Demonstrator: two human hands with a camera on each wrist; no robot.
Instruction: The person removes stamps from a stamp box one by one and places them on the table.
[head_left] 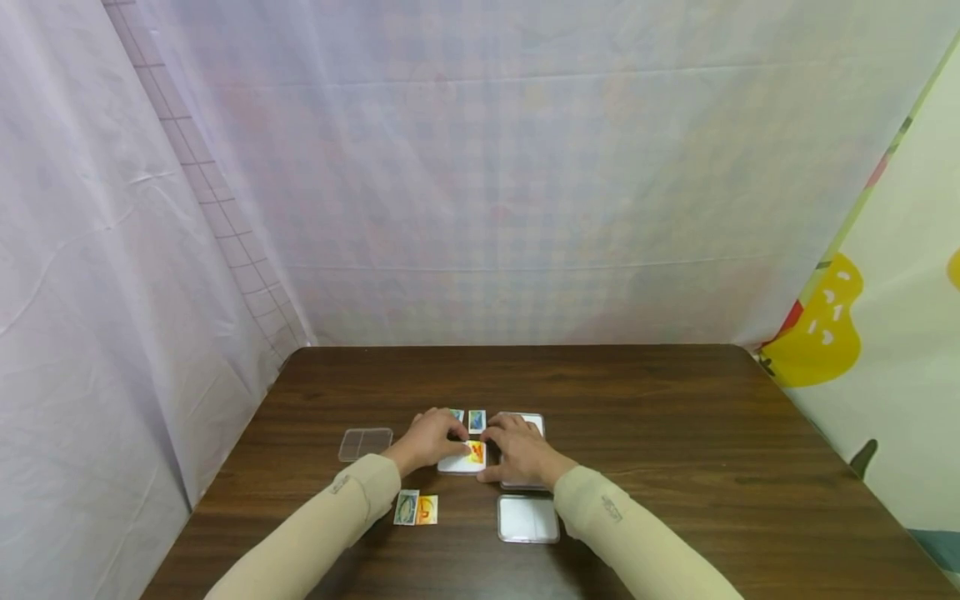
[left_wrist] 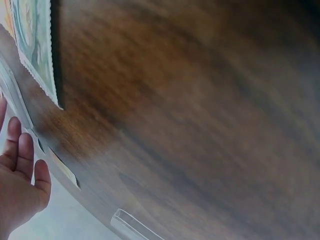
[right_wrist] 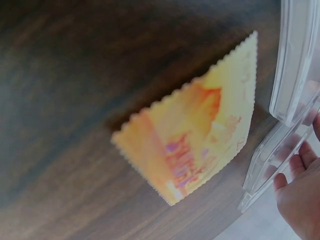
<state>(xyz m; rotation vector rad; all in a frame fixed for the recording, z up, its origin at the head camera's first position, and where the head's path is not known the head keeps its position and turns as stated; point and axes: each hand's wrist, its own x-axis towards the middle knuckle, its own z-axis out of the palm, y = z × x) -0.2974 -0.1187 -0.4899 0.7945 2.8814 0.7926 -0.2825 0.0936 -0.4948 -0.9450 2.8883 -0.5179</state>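
A small clear case with a white backing [head_left: 452, 467] lies between my hands at the table's middle. On its right part sits a yellow-and-red stamp [head_left: 477, 452]. My left hand [head_left: 431, 439] reaches over the case from the left, its thumb tip at the stamp's edge. My right hand [head_left: 522, 454] has thumb and forefinger at the case's right corners and lies over a larger white-backed case [head_left: 535, 421]. Two green-blue stamps, one of them this stamp [head_left: 477, 422], lie just beyond; the left hand partly hides the other.
A green stamp [head_left: 406, 507] and an orange-yellow stamp [head_left: 427, 510] lie near the left forearm. An unfilled clear case [head_left: 365, 444] is on the left. Another white-backed case [head_left: 528, 518] lies below the right hand. White curtains surround the brown table [head_left: 660, 500].
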